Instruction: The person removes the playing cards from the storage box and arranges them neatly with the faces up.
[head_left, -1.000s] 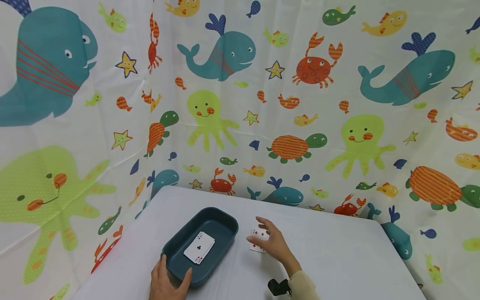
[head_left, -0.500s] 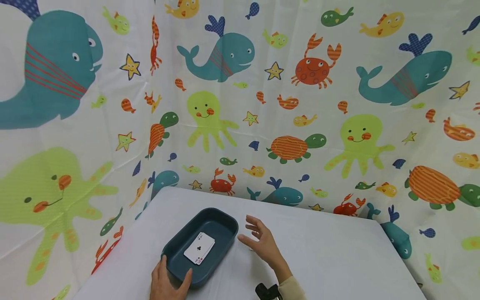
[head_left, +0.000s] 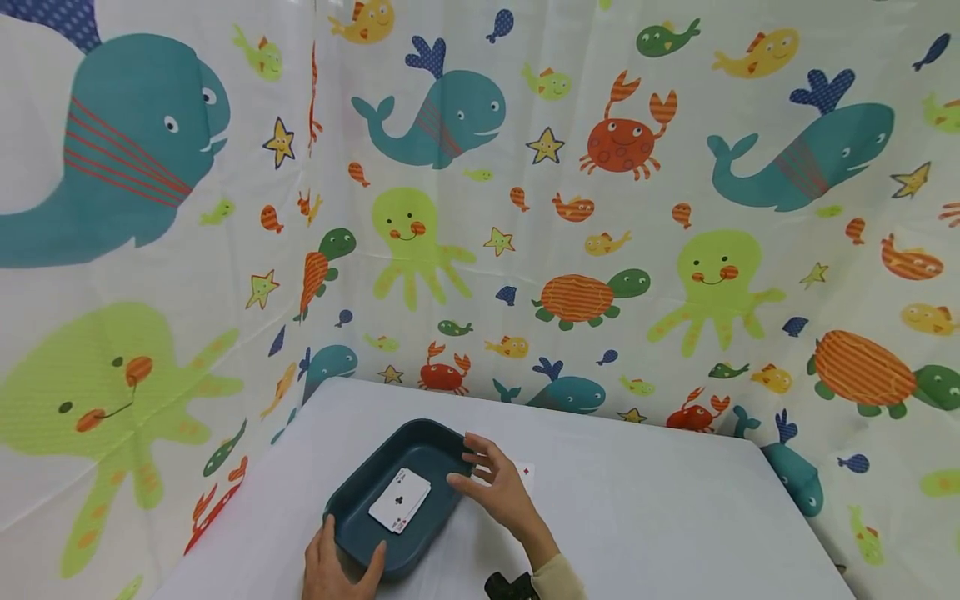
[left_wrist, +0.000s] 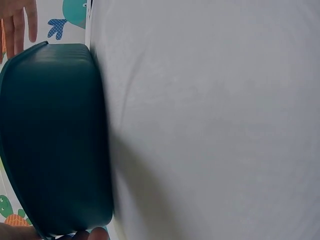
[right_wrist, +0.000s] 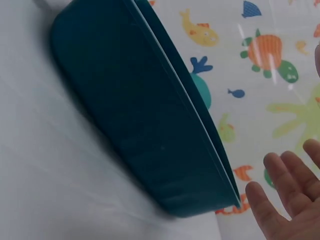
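Observation:
A dark teal plastic tub (head_left: 420, 550) stands on the table with a small stack of playing cards (head_left: 400, 501) inside, an ace of clubs face up on top. My left hand (head_left: 337, 567) grips the tub's near-left end, thumb on one side and fingers on the other; its fingertips (left_wrist: 98, 233) show at the tub's wall in the left wrist view. Beside the far-right rim is my right hand (head_left: 498, 487), fingers spread and nothing held; the right wrist view also has this hand (right_wrist: 295, 200) near the rim. Partly hidden behind it lies a diamonds card (head_left: 527, 475).
A white cloth covers the table (head_left: 637, 517). Behind and to the left hangs a curtain (head_left: 480, 200) printed with sea animals. A dark camera mount (head_left: 512, 586) sits at my right wrist, below a light sleeve (head_left: 558, 579).
My right hand has moved left from over the diamonds card to the tub's rim, uncovering part of the card again. My left hand keeps its place on the tub.

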